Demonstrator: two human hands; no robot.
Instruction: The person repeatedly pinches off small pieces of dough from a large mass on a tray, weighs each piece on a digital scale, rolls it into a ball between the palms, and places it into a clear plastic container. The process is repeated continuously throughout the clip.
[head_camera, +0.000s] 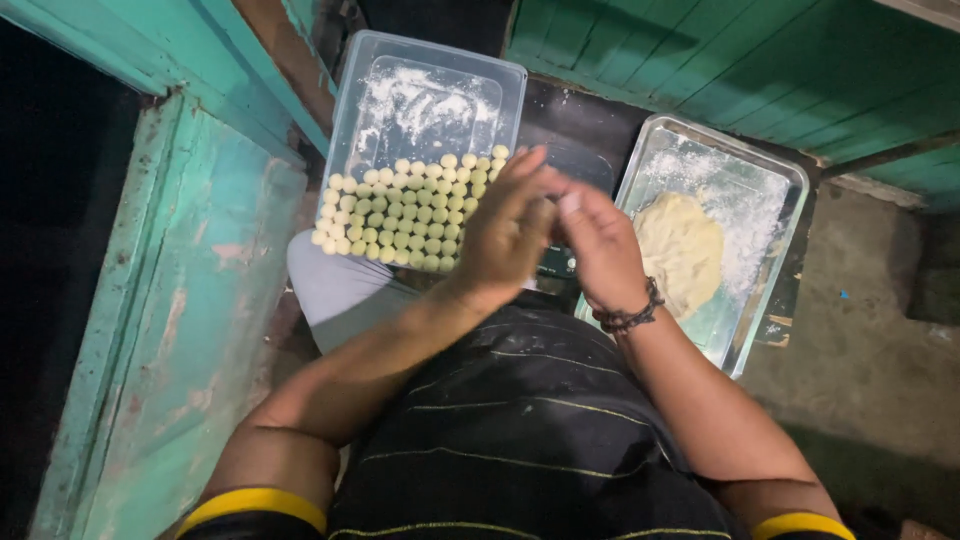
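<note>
My left hand (505, 225) and my right hand (597, 240) are pressed palm to palm in front of me, fingers stretched out; whatever lies between the palms is hidden. A beaded bracelet (628, 313) circles my right wrist. Just left of the hands a clear plastic tray (420, 70), dusted with flour, holds several rows of small pale dough balls (400, 215). To the right a metal tray (770, 175) with flour carries a lump of dough (680, 250).
A teal wooden door frame (190, 300) stands on the left and green planks (720, 60) run along the back. My lap in dark striped cloth (520, 420) fills the foreground. Concrete floor (870, 340) lies at the right.
</note>
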